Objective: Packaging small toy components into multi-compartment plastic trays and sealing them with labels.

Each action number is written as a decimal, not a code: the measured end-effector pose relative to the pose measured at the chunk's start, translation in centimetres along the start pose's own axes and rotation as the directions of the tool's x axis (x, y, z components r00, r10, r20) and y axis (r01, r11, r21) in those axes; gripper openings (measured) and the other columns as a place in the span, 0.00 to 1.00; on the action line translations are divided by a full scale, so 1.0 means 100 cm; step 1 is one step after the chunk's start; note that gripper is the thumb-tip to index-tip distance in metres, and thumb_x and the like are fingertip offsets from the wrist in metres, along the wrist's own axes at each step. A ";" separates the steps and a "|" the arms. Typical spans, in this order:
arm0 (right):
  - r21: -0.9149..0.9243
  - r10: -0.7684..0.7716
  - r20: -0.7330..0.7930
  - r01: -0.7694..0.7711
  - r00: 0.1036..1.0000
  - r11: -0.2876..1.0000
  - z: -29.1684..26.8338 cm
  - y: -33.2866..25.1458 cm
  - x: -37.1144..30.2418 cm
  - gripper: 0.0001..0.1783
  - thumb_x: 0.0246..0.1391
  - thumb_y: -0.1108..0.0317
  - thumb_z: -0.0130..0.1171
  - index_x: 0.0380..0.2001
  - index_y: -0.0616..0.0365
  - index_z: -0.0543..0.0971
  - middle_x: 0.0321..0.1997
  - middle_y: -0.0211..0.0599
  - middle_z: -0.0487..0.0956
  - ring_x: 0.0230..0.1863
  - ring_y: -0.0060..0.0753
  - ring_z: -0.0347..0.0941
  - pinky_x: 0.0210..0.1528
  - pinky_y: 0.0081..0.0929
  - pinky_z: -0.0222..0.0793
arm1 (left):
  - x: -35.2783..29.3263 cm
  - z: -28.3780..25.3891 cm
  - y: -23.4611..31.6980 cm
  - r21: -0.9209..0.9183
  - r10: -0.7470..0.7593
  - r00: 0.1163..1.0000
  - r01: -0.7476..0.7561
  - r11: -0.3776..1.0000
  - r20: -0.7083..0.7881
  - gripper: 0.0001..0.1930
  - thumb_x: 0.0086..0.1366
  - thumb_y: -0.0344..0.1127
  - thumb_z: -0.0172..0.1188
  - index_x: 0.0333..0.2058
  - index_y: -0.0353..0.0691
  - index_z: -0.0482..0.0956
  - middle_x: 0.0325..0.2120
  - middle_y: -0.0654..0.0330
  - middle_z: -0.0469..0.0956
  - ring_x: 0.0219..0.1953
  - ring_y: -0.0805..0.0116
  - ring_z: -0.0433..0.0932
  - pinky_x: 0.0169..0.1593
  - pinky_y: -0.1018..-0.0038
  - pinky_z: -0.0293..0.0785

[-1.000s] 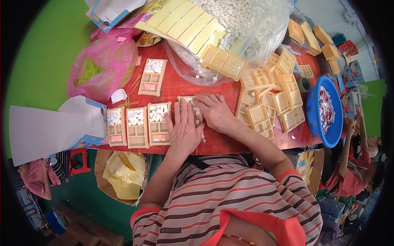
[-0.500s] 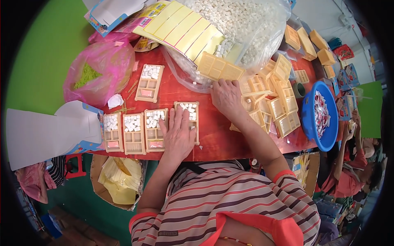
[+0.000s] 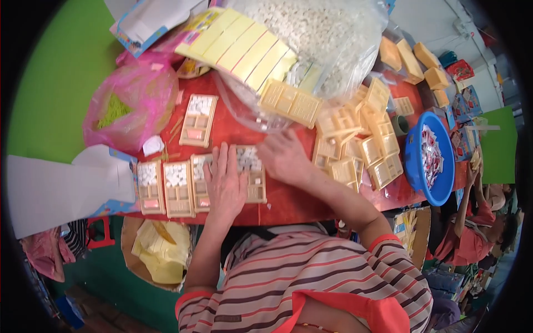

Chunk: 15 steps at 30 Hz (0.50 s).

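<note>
My left hand (image 3: 226, 186) lies over two beige compartment trays with its fingers stretched out, partly hiding both. White little cubes fill the upper part of the rightmost tray (image 3: 256, 193). Just right of that tray is my right hand (image 3: 286, 158), its fingers bent and blurred; whether it holds anything is hidden. Farther left in the row stand a tray (image 3: 179, 206) with cubes and another tray (image 3: 151, 191) with cubes and a pink piece. Behind them, a separate tray (image 3: 191, 123) also has cubes and a pink piece.
A clear bag of white cubes (image 3: 327, 44) spreads across the back, with yellow sheets (image 3: 239, 47) over it. Beige trays (image 3: 383, 150) are piled at right, beside a blue basin (image 3: 452, 183) of small packets. A pink bag (image 3: 133, 100) sits left. Another person (image 3: 472, 219) works far right.
My right hand has moved left and nearer, from the clear bag's edge to beside the rightmost tray. My left hand remains over the trays, and the whole view has shifted slightly.
</note>
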State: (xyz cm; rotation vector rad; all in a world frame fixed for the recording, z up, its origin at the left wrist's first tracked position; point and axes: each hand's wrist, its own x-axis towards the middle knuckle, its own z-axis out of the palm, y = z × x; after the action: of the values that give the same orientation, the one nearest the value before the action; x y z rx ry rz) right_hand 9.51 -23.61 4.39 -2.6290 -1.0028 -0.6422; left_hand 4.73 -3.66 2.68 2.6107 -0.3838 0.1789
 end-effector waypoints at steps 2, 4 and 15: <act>0.026 -0.025 -0.014 0.025 1.000 0.999 0.006 -0.005 0.002 0.08 0.48 0.66 0.61 0.33 0.53 0.77 0.30 0.33 0.71 0.35 0.35 0.72 0.42 0.37 0.62 | -0.003 0.008 -0.002 0.019 0.008 1.000 -0.009 1.000 0.025 0.35 0.65 0.42 0.56 0.67 0.31 0.59 0.69 0.44 0.56 0.70 0.43 0.54 0.68 0.42 0.45; 0.066 0.045 -0.064 -0.041 0.997 0.997 0.008 0.007 0.007 0.09 0.47 0.67 0.61 0.34 0.53 0.77 0.30 0.32 0.72 0.36 0.35 0.73 0.41 0.36 0.62 | -0.011 0.012 -0.001 0.017 -0.008 0.999 0.007 1.000 0.050 0.35 0.64 0.43 0.56 0.66 0.30 0.60 0.69 0.44 0.56 0.71 0.43 0.53 0.68 0.41 0.44; -0.444 0.551 0.170 -0.436 0.817 0.783 -0.007 0.198 0.092 0.07 0.49 0.68 0.54 0.30 0.54 0.80 0.32 0.43 0.82 0.38 0.45 0.80 0.46 0.41 0.65 | -0.027 -0.002 0.010 -0.088 0.007 1.000 -0.008 0.996 -0.002 0.31 0.64 0.40 0.58 0.64 0.35 0.64 0.68 0.45 0.57 0.69 0.44 0.57 0.67 0.39 0.43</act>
State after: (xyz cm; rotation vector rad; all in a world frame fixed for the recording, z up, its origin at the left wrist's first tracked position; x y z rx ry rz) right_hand 28.85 -33.10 7.95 -3.2190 -0.1875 -0.3484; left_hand 1.84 -3.76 2.76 2.5223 -0.3921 0.1631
